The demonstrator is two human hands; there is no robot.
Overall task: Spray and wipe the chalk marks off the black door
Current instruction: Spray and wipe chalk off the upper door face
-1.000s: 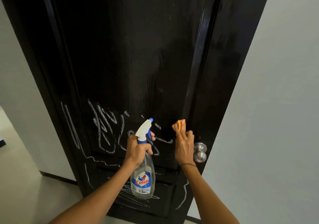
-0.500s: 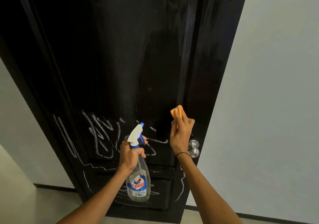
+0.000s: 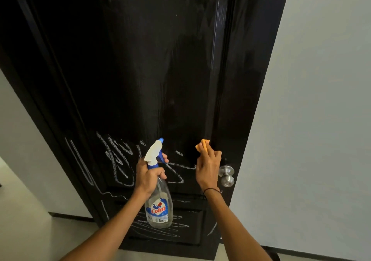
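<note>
The black door (image 3: 152,59) fills the view, its upper panel streaky and dark. White chalk marks (image 3: 118,156) cover its lower half and the bottom panel. My left hand (image 3: 148,175) grips the neck of a clear spray bottle (image 3: 159,206) with a white and blue trigger head, nozzle pointing at the door. My right hand (image 3: 207,168) holds an orange cloth (image 3: 202,145) against the door, just right of the chalk line and left of the knob.
A silver door knob (image 3: 226,175) sticks out by my right wrist. A pale wall (image 3: 311,120) stands to the right, another pale wall (image 3: 24,140) to the left. Light floor (image 3: 30,230) lies below, with a dark skirting strip.
My right hand with the orange cloth slid up the door panel a little. The view tilted, showing more of the upper door. The left hand kept the bottle steady.
</note>
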